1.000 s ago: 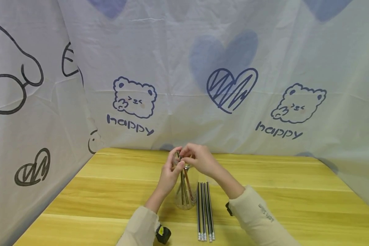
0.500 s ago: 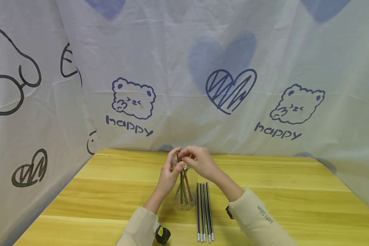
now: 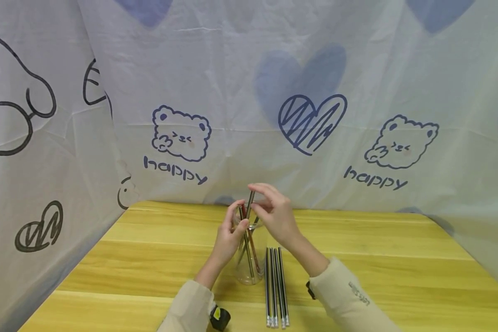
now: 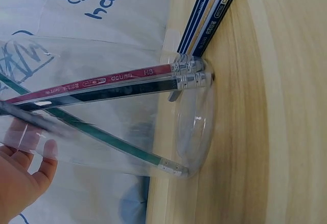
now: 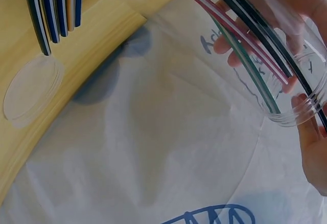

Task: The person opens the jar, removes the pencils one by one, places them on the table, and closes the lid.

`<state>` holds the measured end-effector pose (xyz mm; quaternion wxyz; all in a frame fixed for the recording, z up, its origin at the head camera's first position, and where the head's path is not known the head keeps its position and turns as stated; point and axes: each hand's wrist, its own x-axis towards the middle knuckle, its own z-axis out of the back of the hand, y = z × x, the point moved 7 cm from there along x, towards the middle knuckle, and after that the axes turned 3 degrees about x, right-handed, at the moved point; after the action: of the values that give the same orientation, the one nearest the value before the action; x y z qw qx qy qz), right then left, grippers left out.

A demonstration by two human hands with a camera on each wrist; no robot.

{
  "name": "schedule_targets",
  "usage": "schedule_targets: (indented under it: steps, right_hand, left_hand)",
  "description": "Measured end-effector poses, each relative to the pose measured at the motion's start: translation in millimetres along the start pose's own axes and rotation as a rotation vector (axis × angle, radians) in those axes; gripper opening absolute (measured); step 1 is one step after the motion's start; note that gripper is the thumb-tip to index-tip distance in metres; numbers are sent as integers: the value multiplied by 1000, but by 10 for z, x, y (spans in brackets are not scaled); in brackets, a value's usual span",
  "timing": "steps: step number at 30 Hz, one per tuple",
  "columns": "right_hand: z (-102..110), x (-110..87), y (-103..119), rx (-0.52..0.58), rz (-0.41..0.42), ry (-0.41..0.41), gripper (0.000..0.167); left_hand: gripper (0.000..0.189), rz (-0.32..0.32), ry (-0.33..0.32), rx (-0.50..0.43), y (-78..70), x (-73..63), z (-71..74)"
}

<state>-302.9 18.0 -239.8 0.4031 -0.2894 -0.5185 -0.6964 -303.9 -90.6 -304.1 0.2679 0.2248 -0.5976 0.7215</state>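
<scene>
A clear plastic jar (image 3: 251, 274) stands upright on the table. My left hand (image 3: 228, 235) grips it near the rim, thumb in front. Above the mouth, my right hand (image 3: 279, 216) pinches a dark pencil (image 3: 250, 204) by its upper part, its lower end still inside the jar. In the left wrist view, a red pencil (image 4: 130, 74), a black pencil (image 4: 122, 92) and a green pencil (image 4: 110, 138) lean inside, eraser ends down. The right wrist view shows their upper ends near the jar's rim (image 5: 294, 119).
Several dark pencils (image 3: 276, 286) lie side by side on the wooden table (image 3: 149, 258), right of the jar, erasers toward me. Beyond their far ends lies a clear round lid (image 5: 33, 92). A printed cloth (image 3: 240, 106) hangs behind the table.
My right hand has risen slightly, drawing the dark pencil partly up out of the jar's mouth. The left hand stays on the jar, and the row of pencils has not moved.
</scene>
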Motion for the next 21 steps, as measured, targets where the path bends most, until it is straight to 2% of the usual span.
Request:
schedule_targets:
  steps: [5, 9, 17, 21]
  right_hand:
    - [76, 28, 86, -4, 88, -84, 50]
    - [110, 38, 156, 9, 127, -121, 53]
    - [171, 55, 193, 98, 121, -150, 47]
    - [217, 72, 189, 127, 108, -177, 41]
  left_hand:
    - [48, 16, -5, 7, 3, -10, -7]
    - [48, 31, 0, -2, 9, -15, -14]
    - [48, 39, 0, 4, 17, -19, -15]
    - [49, 39, -1, -3, 197, -1, -25]
